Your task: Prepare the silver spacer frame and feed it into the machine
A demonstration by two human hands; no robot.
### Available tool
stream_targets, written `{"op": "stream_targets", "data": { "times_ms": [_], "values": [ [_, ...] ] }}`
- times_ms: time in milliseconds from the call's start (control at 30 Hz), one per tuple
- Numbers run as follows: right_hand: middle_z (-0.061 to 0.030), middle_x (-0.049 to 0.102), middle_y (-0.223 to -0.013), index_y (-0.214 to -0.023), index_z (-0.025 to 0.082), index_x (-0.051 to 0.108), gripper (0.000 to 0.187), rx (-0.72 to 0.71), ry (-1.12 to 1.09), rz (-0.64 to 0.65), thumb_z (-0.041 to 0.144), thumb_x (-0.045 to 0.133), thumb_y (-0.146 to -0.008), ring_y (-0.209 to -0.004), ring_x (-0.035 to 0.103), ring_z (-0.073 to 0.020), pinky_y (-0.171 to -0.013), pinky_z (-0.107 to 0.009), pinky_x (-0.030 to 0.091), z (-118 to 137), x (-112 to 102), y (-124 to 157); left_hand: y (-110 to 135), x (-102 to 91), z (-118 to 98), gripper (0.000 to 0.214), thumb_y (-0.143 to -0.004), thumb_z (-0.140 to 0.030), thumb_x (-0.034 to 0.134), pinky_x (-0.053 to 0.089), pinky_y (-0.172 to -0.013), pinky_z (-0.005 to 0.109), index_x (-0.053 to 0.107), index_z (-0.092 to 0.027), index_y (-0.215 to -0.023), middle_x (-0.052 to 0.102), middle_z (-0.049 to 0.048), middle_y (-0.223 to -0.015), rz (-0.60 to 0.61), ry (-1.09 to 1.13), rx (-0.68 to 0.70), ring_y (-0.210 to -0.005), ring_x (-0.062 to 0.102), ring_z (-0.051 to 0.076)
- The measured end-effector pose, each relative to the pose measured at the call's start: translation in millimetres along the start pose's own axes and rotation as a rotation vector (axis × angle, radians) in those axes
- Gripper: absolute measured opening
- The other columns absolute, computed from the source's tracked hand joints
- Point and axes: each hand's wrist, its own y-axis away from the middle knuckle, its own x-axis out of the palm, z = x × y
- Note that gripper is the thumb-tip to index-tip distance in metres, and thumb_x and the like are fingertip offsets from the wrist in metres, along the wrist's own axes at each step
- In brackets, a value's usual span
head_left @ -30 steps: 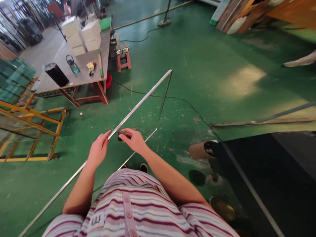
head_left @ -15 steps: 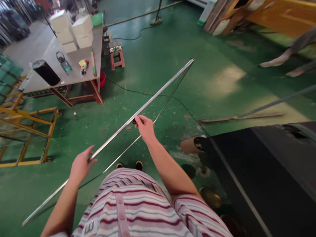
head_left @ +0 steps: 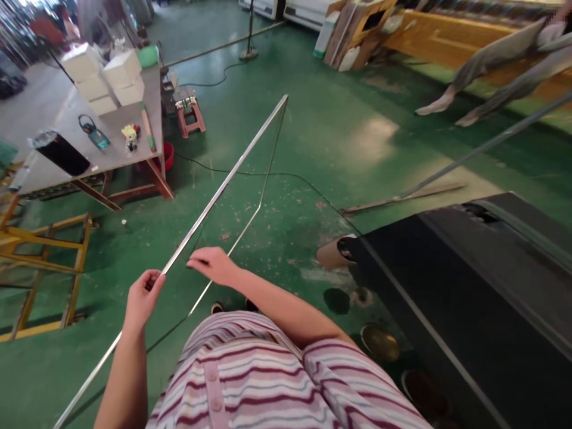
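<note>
Our left hand pinches a thin, shiny metal frame strip. Our right hand, fingers loosely curled, rests just beside it; its grip cannot be made out. No writing is legible.

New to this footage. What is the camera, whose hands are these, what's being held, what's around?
There is no machine here: the one view comes from a camera worn on a person's head, looking forward and down, so the striped shirt at the bottom is the wearer's own. The left hand grips a long thin metal strip that bends at its far corner and doubles back as a thinner leg. The right hand is beside the strip with fingers pinched; whether it touches or holds anything cannot be told. Below is a green floor with a black cable. At upper left, a work table carries white boxes, a black cylinder and a small figurine. A large black panel is on the right. Another person's legs show at upper right.
</note>
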Motion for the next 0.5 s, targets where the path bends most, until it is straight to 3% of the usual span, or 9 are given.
{"op": "stream_targets", "data": {
  "times_ms": [133, 267, 333, 500],
  "values": [
    [0.0001, 0.061, -0.059, -0.071, 0.018, 0.065, 0.042, 0.321, -0.130, -0.357, 0.052, 0.056, -0.094, -0.055, 0.051, -0.0123, -0.058, -0.025, 0.038, -42, -54, 1, 9, -7.0, 2, 0.043, -0.081, -0.056, 0.069, 0.030, -0.054, 0.021, 0.067, -0.014, -0.090, 0.049, -0.0030, -0.067, -0.040, 0.042, -0.048, -0.059, 0.040, 0.010],
    [-0.0022, 0.064, -0.060, -0.068, 0.018, 0.065, 0.047, 0.442, -0.158, -0.551, 0.062, 0.059, -0.086, -0.051, 0.047, -0.0115, -0.053, -0.025, 0.035, -68, -90, -14, 19, -11.7, 1, 0.051, -0.081, -0.052, 0.071, 0.028, -0.053, 0.022, 0.070, -0.014, -0.116, 0.043, -0.0046, -0.066, -0.043, 0.058, -0.047, -0.058, 0.036, 0.010],
    [-0.0031, 0.065, -0.061, -0.070, 0.018, 0.064, 0.050, 0.446, -0.164, -0.598, 0.066, 0.059, -0.085, -0.051, 0.048, -0.0115, -0.053, -0.025, 0.036, -76, -96, -23, 24, -15.0, 1, 0.052, -0.083, -0.050, 0.070, 0.029, -0.055, 0.022, 0.071, -0.016, -0.122, 0.046, -0.0036, -0.068, -0.030, 0.026, -0.023, -0.060, 0.037, 0.010],
    [-0.0024, 0.064, -0.061, -0.075, 0.017, 0.065, 0.049, 0.411, -0.128, -0.580, 0.064, 0.057, -0.087, -0.052, 0.048, -0.0119, -0.054, -0.024, 0.037, -93, -114, -35, 38, -27.1, 4, 0.041, -0.085, -0.047, 0.068, 0.035, -0.061, 0.024, 0.077, -0.020, -0.115, 0.058, 0.0010, -0.077, -0.015, -0.089, 0.097, -0.069, 0.046, 0.014]
  ]
}}
